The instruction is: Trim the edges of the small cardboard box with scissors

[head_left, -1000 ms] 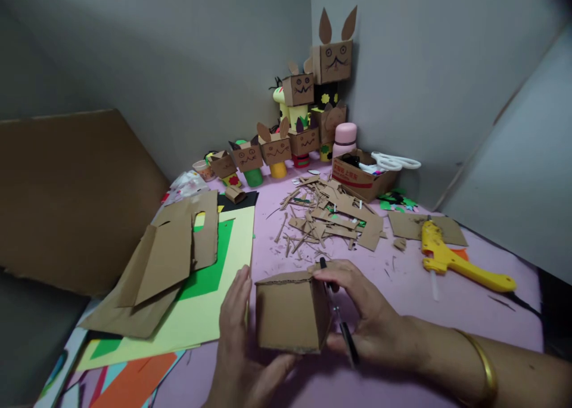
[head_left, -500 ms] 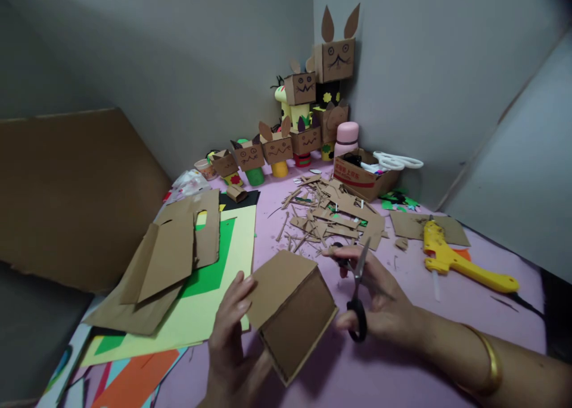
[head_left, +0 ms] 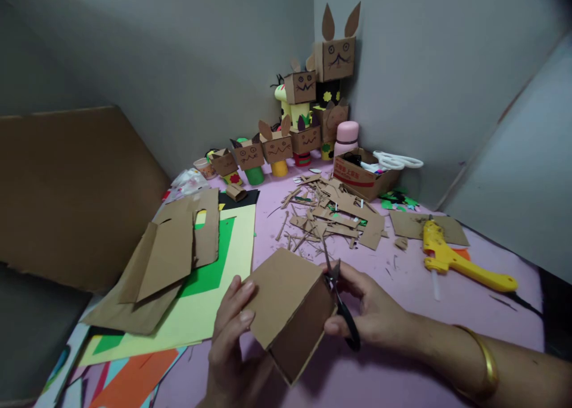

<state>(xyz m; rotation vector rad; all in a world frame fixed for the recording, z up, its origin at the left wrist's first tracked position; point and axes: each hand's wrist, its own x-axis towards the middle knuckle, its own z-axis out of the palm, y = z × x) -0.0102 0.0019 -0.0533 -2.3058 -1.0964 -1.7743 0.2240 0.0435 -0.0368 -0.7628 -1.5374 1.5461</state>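
Observation:
A small open cardboard box (head_left: pixel 282 295) is tilted above the pink table, its open side turned toward the lower right. My left hand (head_left: pixel 232 330) grips it from the left, fingers on the top panel and the thumb hidden behind or beneath. Scissors (head_left: pixel 340 301) with black handles hang in my right hand (head_left: pixel 370 304), thumb in one loop, blades slightly parted and pointing up. They are beside the right corner of the box, and my right fingers seem to touch its edge; contact there is partly hidden.
Cardboard scraps (head_left: pixel 330 208) lie behind the box. A yellow glue gun (head_left: pixel 465 265) rests at right on a cardboard piece. Cardboard sheets (head_left: pixel 170 253) cover coloured paper at left. Animal figures with box heads (head_left: pixel 277 149), a pink bottle (head_left: pixel 347 135) and a supply box (head_left: pixel 357 178) stand behind.
My right hand has moved left with the scissors, up to the box's right corner, and the blades now tilt left. The box has shifted only slightly in my left hand.

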